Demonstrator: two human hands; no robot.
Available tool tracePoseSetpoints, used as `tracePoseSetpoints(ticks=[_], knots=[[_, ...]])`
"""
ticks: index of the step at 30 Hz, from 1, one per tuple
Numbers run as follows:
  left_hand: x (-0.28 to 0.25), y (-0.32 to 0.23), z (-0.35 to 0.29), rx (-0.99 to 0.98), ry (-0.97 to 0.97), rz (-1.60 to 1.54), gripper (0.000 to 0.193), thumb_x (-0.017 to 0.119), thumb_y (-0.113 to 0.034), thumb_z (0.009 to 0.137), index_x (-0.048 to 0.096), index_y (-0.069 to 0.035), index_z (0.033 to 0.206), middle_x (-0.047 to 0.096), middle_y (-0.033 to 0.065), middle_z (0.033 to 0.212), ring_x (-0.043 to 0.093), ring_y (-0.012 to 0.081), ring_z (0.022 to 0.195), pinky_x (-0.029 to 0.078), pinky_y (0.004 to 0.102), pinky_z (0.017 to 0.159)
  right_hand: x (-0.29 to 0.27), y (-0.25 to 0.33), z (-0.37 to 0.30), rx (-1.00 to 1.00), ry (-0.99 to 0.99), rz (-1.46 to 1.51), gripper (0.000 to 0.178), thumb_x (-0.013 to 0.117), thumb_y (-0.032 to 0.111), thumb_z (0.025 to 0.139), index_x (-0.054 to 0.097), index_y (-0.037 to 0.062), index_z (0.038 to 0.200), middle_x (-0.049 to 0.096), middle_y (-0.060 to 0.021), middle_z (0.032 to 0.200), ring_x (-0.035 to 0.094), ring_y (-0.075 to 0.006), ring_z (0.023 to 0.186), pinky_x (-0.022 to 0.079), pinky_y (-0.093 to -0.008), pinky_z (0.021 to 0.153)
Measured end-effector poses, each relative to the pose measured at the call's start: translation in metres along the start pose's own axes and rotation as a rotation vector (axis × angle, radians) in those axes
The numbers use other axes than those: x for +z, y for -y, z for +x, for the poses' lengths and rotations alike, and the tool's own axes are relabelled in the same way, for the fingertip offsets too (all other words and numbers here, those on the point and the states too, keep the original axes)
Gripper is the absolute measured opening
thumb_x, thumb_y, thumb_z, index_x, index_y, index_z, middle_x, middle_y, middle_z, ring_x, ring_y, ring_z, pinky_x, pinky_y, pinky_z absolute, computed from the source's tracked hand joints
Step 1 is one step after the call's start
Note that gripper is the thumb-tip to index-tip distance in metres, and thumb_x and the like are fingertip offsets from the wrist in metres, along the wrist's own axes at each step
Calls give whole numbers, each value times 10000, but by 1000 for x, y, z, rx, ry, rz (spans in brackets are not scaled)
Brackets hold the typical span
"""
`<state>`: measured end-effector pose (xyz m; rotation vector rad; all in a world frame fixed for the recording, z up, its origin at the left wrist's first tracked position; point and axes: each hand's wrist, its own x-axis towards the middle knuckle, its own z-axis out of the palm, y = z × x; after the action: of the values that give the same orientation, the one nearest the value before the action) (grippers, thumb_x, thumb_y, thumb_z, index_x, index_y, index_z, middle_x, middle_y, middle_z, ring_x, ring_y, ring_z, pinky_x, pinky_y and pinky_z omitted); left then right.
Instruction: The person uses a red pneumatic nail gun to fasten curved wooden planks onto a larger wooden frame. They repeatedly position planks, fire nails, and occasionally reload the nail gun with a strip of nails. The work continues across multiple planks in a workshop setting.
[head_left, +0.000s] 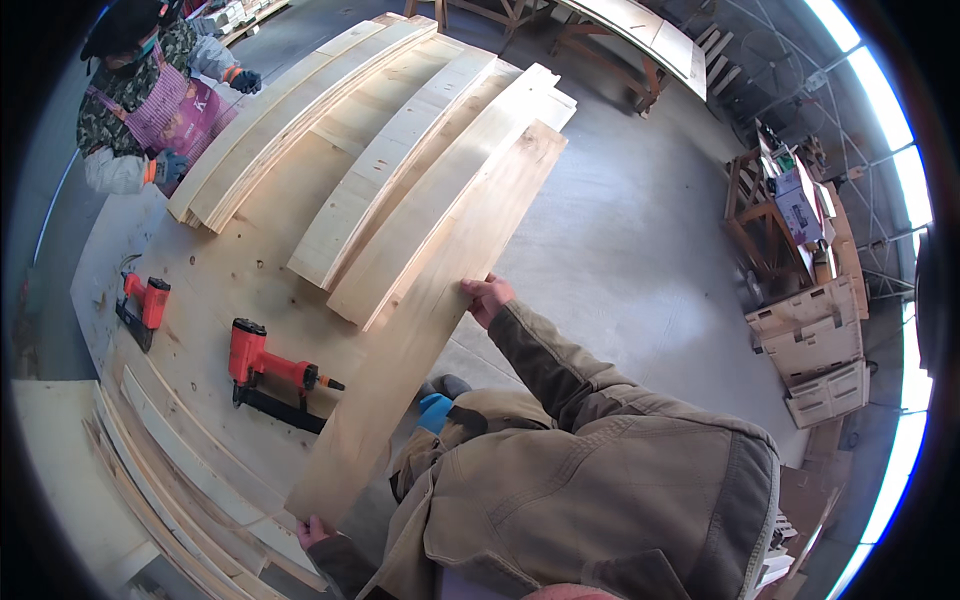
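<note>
Brown jacket: nearest of all, the worker's own jacket (600, 490) fills the lower right, arms reaching out from it.
Right hand: it (487, 298) pinches the long edge of a pale board (425, 325) partway along, on the open-floor side.
Left hand: lower down, it (316, 531) grips the board's near end, thumb uppermost.
Board: slanted along the worktable's near side, its far part beside the stacked boards (440, 225); from here I can't tell whether it bears on the tabletop or hangs in the two hands.
Step in hand: I'd call it handling and lining up this one board.
Next move: it seems to call for both hands keeping the board level and shifting together, clear of the tool beside it.
Tools: a large red nail gun (262, 358) lies just left of the board, a smaller red one (150, 303) farther left, both on the worktable (215, 280).
Table's near left: long, thin wooden strips (190, 475).
Across the table: a co-worker (165, 110) in a pink apron and gloves, by another board stack (300, 115).
Beyond: grey floor (630, 230), then a cluttered bench with a purple box (797, 207).
</note>
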<state>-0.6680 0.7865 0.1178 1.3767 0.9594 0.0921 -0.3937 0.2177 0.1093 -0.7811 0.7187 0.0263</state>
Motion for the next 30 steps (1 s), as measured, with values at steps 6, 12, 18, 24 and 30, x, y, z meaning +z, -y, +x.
tracePoseSetpoints(ticks=[6, 12, 18, 24, 30], knots=[[50, 30, 55, -13, 89, -93, 362, 684, -47, 911, 626, -13, 1266, 676, 44, 1033, 620, 140, 839, 522, 282, 741, 10, 50, 2, -143, -87, -76, 338, 628, -17, 931, 587, -45, 1266, 694, -171, 1165, 709, -315, 966, 607, -467, 841], [103, 33, 67, -13, 102, -120, 441, 697, -33, 891, 610, -6, 1322, 675, 72, 1154, 631, 170, 989, 526, 309, 869, 15, 77, 30, -210, -125, -54, 332, 606, -17, 942, 573, -27, 1272, 683, -128, 1101, 689, -286, 974, 594, -439, 845], [153, 45, 75, 2, 78, -143, 504, 709, -11, 875, 588, 3, 1363, 676, 75, 1164, 629, 160, 995, 518, 313, 906, 12, 101, 85, -213, -151, -118, 337, 608, -48, 931, 582, -22, 1265, 693, -140, 1111, 701, -294, 966, 602, -437, 833], [237, 63, 65, 114, 70, -182, 487, 697, 1, 873, 593, 9, 1349, 685, 67, 1140, 633, 150, 973, 519, 312, 899, -5, 136, 188, -193, -158, -80, 389, 613, -99, 900, 582, -61, 1286, 690, -191, 1172, 701, -318, 991, 599, -446, 861], [337, 53, 74, -14, -75, -74, 401, 671, 27, 873, 646, 14, 1273, 702, 81, 1119, 659, 175, 956, 532, 321, 894, -11, 188, 286, -89, -130, -133, 339, 620, -57, 924, 568, -64, 1259, 686, -167, 1090, 700, -300, 959, 624, -446, 822]])
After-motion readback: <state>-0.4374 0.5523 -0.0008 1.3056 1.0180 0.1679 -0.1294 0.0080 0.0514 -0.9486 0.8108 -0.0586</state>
